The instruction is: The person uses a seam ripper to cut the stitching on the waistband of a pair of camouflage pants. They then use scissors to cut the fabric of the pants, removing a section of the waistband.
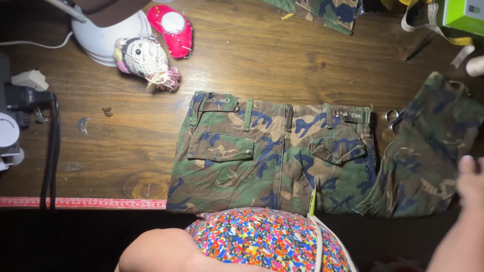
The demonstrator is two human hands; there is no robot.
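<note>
The right hand (471, 184), at the frame's right edge, rests on the bunched cloth (428, 151); its grip is probably loose, unclear. Smooth it flat beside the trousers (272, 151) on the worktop (252, 65). The left hand is unseen.

There is just one camera, worn on the person's head. It looks almost straight down at the dark wooden counter (282, 60) from above, fairly close. The counter's near edge runs across the lower part of the view, and the person's own body fills the bottom. The far side of the counter is at the top. The camouflage trousers (272, 156) lie near the middle. The right hand (471, 184) shows at the right edge.
</note>
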